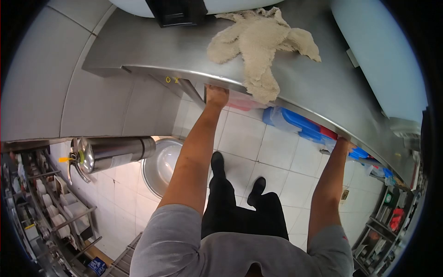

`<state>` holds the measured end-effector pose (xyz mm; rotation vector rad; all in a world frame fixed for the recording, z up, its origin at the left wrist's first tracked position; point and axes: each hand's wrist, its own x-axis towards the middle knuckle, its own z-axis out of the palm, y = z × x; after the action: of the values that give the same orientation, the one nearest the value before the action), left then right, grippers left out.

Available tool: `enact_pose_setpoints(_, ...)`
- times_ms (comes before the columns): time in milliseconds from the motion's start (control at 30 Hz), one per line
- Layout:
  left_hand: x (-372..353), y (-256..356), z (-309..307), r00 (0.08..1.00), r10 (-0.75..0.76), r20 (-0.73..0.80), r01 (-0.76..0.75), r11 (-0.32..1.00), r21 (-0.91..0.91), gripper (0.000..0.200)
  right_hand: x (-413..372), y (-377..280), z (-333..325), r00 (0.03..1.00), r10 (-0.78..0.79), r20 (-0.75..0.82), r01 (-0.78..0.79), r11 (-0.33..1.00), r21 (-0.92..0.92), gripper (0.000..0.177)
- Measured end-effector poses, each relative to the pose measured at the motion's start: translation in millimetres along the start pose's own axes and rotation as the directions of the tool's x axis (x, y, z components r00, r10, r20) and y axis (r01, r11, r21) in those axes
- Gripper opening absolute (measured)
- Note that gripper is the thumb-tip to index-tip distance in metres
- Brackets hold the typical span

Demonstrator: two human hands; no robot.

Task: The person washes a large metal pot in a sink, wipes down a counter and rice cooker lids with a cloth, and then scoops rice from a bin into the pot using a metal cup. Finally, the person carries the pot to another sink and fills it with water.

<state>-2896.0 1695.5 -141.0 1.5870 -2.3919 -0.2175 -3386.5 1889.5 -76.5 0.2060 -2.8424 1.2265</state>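
Note:
Both arms reach forward to the front edge of a steel table [152,51]. My left hand [217,96] is at the underside of that edge, its fingers hidden beneath the metal. Farther right, my right hand [344,145] is also at the edge, beside blue and red items [295,121] under the table; its fingertips are mostly hidden. Whether either hand grips anything cannot be made out. A crumpled beige cloth [260,48] lies on the tabletop between the hands and hangs over the edge.
A steel cylinder [113,154] and a round metal basin [157,168] are at the left. Racks with dishes [64,207] stand at the far left, another rack [385,221] at the right. A white appliance [378,55] sits on the table's right. Tiled floor [272,147] lies below.

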Motion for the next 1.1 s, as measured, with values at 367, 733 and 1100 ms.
enact_pose_setpoints(367, -10, 13, -50, 0.971, 0.051, 0.235, -0.099, 0.976, 0.195, 0.036, -269, -90, 95, 0.275, -0.443, 0.853, 0.913, 0.398, -0.088, 0.034)
enact_pose_setpoints(733, -109, 20, -61, 0.995, 0.098, 0.017, -0.099, 0.993, 0.064, 0.034, -301, -29, 39, 0.017, -0.782, 0.623, 0.981, 0.132, 0.139, 0.027)
enact_pose_setpoints(1100, -225, 75, -121, 0.770, -0.244, 0.589, 0.117, 0.962, 0.246, 0.030, -338, 18, -97, -0.270, -0.421, 0.866, 0.903, 0.201, 0.380, 0.060)
